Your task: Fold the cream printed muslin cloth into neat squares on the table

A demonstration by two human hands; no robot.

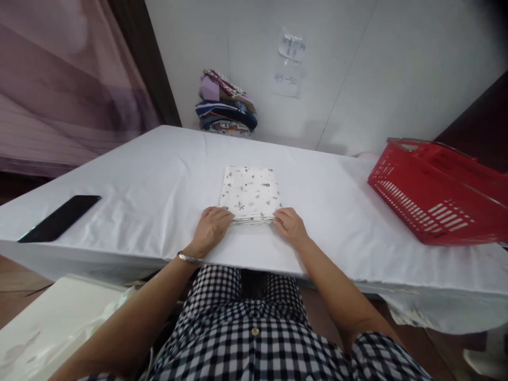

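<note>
A folded white cloth [251, 190] with a small scattered print lies flat on the white-covered table in front of me. Its layered near edge faces my body. My left hand [214, 226] grips the near left corner, fingers bent over it, with a bracelet on the wrist. At the near right corner, my right hand [291, 226] pinches the layers between thumb and fingers. Parts of both corners are hidden under the fingers.
A black phone [59, 218] lies at the table's left end. On the right stands a red plastic basket [440, 196]. Several folded fabrics [227, 106] are stacked at the far edge by the wall, which bears paper notes [286, 79]. A white tablecloth [333, 206] covers the table.
</note>
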